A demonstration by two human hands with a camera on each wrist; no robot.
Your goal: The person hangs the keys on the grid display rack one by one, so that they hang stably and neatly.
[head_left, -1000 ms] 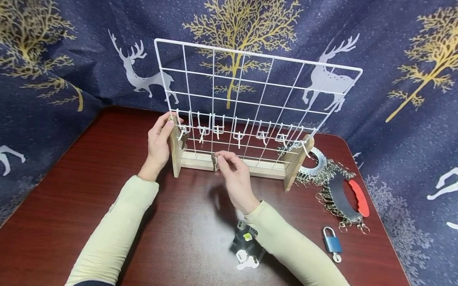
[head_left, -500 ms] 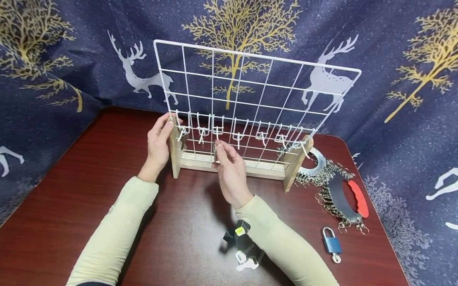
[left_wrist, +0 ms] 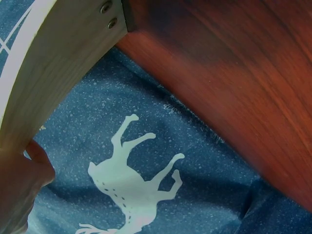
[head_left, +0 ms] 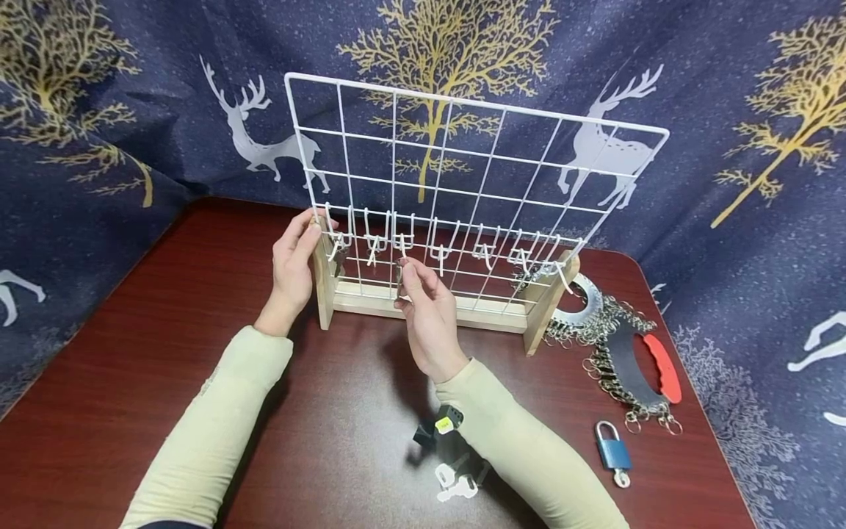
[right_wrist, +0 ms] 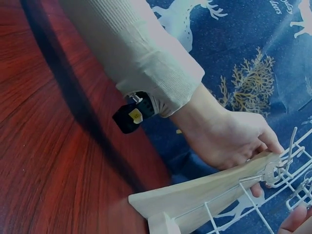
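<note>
A white wire grid rack [head_left: 476,95] stands on a wooden base, with a row of hooks across it. My left hand [head_left: 292,261] grips the wooden side post [head_left: 324,275] at its left end; that post is large in the left wrist view [left_wrist: 63,63]. In the head view, my right hand [head_left: 431,319] pinches a dark metal key [head_left: 399,283] between thumb and fingers, its top close below the third hook [head_left: 402,242]. Another key [head_left: 340,261] hangs on the first hook, beside the left post. In the right wrist view, only the right hand's fingertips [right_wrist: 295,222] show.
Right of the rack lie a silver ring plate [head_left: 590,308] fringed with small rings and a curved black plate [head_left: 624,360] with a red handle [head_left: 663,367]. A blue padlock [head_left: 614,450] lies nearer. Bright white shiny pieces [head_left: 456,485] lie below my right sleeve.
My right hand has risen slightly with the key, from beside the base rail up towards the third hook, and has nearly stopped since. The left hand stays on the post.
</note>
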